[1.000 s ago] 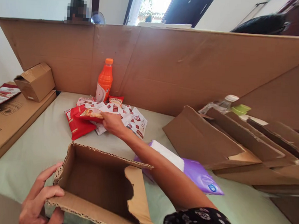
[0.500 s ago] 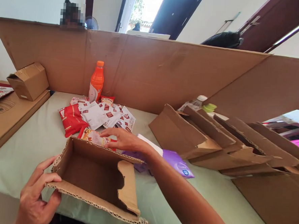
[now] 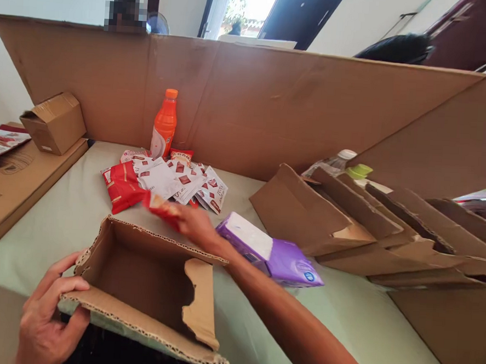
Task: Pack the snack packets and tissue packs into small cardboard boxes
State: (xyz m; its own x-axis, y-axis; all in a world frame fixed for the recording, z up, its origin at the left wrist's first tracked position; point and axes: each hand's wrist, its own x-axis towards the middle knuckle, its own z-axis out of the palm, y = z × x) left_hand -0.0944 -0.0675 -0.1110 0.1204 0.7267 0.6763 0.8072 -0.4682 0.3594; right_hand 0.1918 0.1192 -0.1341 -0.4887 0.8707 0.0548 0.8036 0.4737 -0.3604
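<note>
My left hand (image 3: 56, 308) grips the near left corner of an open cardboard box (image 3: 146, 277), thumb below and fingers over its edge. The box is tilted toward me and its inside looks bare. Beyond its far wall, my right hand (image 3: 197, 223) holds a red and orange snack packet (image 3: 163, 207), smeared by motion. Behind that lie a red packet (image 3: 123, 187) and a heap of white sachets with dark red marks (image 3: 177, 179). A purple tissue pack (image 3: 291, 262) rests to the right of my right hand.
An orange bottle (image 3: 164, 125) stands by the tall cardboard screen (image 3: 293, 102). Several folded cardboard boxes (image 3: 307, 213) lean together on the right. At left, a small carton (image 3: 55, 124) sits on a larger flat one (image 3: 24, 179). A person's head shows beyond the screen.
My right hand has closed on the snack packet and lifted it off the table. The box in my left hand has shifted slightly toward me and left. The camera view has also shifted.
</note>
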